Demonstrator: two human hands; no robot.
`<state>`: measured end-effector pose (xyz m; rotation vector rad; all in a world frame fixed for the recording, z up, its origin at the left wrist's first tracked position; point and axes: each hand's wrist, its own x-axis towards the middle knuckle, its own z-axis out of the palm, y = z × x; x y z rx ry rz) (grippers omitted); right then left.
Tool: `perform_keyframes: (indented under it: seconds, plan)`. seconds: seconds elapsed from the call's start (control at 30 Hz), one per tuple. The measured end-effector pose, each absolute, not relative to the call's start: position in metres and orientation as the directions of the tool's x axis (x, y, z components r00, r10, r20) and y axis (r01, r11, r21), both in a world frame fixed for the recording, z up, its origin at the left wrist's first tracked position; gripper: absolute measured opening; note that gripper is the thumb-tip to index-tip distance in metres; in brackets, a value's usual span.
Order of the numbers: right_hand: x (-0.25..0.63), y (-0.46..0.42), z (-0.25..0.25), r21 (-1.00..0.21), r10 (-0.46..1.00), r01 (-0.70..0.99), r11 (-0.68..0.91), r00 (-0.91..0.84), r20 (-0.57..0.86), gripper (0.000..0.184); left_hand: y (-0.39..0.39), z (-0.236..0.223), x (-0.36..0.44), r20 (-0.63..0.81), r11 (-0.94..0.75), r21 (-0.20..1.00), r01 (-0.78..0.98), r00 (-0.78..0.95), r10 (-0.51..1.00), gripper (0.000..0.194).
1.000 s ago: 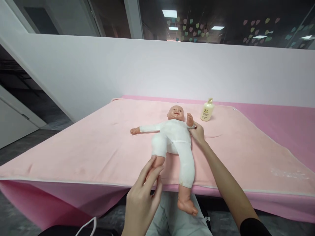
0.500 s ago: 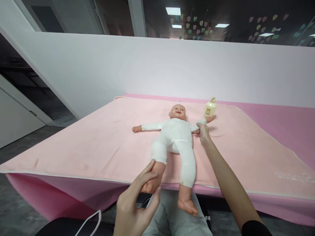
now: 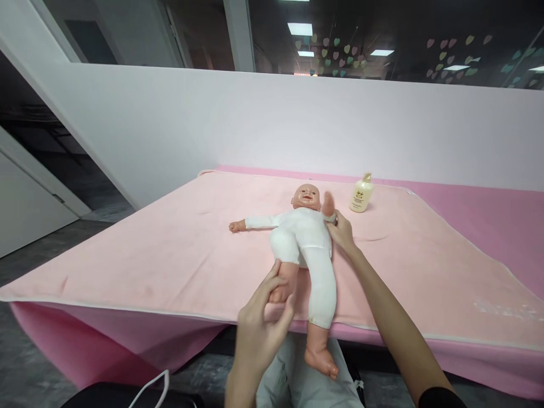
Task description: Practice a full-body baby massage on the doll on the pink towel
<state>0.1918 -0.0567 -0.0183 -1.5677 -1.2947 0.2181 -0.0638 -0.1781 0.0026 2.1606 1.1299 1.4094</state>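
My left hand (image 3: 261, 326) loosely grips one foot (image 3: 279, 293) of the doll (image 3: 313, 229); my right hand (image 3: 343, 233) pinches its arm (image 3: 328, 217). It lies between and beyond both grips; I'd judge it light, soft-bodied, slick-footed, best held at the ankle (image 3: 290, 272).

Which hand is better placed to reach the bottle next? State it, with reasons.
Right, most likely: the right hand is at the doll's raised arm, close to the bottle. The left hand is at the doll's foot, farther from it.
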Motion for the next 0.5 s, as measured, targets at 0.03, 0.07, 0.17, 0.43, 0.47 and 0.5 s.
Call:
perform_keyframes:
  seconds: [0.03, 0.07, 0.17, 0.43, 0.47, 0.5]
  plan:
    - [0.197, -0.054, -0.02, -0.85, 0.775, 0.521, 0.081, 0.504, 0.382, 0.027, -0.189, 0.011, -0.076, 0.627, -0.637, 0.62, 0.459, 0.198, 0.753, 0.023]
    - [0.202, -0.051, -0.022, -0.909, 0.743, 0.413, 0.05, 0.593, 0.31, 0.026, -0.2, 0.018, -0.088, 0.624, -0.631, 0.61, 0.479, 0.201, 0.755, 0.024]
    - [0.212, -0.045, -0.028, -0.995, 0.694, 0.098, 0.023, 0.715, 0.086, 0.024, -0.213, 0.027, -0.104, 0.592, -0.62, 0.592, 0.515, 0.245, 0.768, 0.025]
    - [0.19, -0.052, -0.022, -0.86, 0.822, 0.446, 0.249, 0.373, 0.431, 0.03, -0.139, -0.002, -0.039, 0.536, -0.607, 0.663, 0.439, 0.288, 0.794, 0.021]
    - [0.188, -0.052, -0.022, -0.82, 0.822, 0.482, 0.309, 0.299, 0.485, 0.032, -0.135, -0.002, -0.036, 0.529, -0.604, 0.669, 0.434, 0.293, 0.797, 0.02]
    - [0.186, -0.052, -0.022, -0.805, 0.819, 0.484, 0.342, 0.267, 0.508, 0.035, -0.136, -0.001, -0.036, 0.525, -0.601, 0.675, 0.427, 0.294, 0.799, 0.02]
